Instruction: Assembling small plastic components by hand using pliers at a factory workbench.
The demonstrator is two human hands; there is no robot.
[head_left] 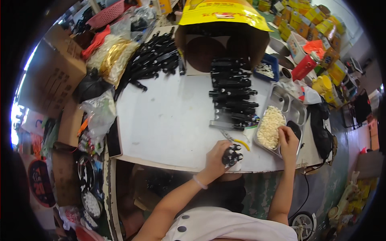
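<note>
Worktop point(161, 120): the step in hand looked like picking from small white pieces point(270, 127) with the right hand point(288, 139) while the left hand point(217, 154) held a bundle of black tubes point(230, 158); the next move seemed to call for a fine pinch on a single piece and a steady bundle.
Loose pile of black tubes point(155, 56): lay at eleven o'clock from the worktop's middle, in a tangle.
Metal tray point(296, 113): sat at three o'clock, one long compartment heaped with the white pieces.
Row of black tubes point(235, 94): lay at two o'clock, side by side and crosswise.
Hands: the left was wrapped round the bundle at four o'clock, by the near edge; the right was narrow, fingertips bunched over the heap's three-o'clock side, and whether they gripped a piece could not be told.
Bundle: looked dark and slim-stemmed, ends tilted up, several showing white tips; the fingers hid the full count.
Pliers point(242, 143): yellow-handled, rested just past the bundle, toward one o'clock.
White pieces: looked creamy, too small for their exact shape to be read.
</note>
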